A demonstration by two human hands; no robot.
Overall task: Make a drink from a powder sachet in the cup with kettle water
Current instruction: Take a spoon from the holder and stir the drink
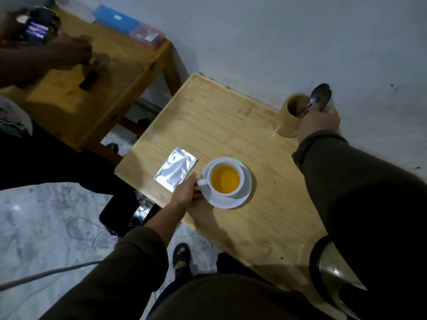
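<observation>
**Kid:** Where is the cup?

**Helper:** The white cup (227,179) sits on its saucer (242,199) near the left edge of the wooden table (231,125). It is full of yellow drink.

**Kid:** What are the hands doing?

**Helper:** The left hand (184,192) is mostly open, fingers touching the cup's little handle and the saucer rim. The right hand (320,122) is far to the right, closed around a metal spoon (320,95) over a wooden holder (292,116).

**Kid:** Is the cup hard to move?

**Helper:** I think so. It looks like it could break, and the drink may be hot and spill. Hold the handle and keep it flat.

**Kid:** And the shiny packet?

**Helper:** The sachet (175,172) lies flat just left of the cup. It looks light and crinkly.
</observation>
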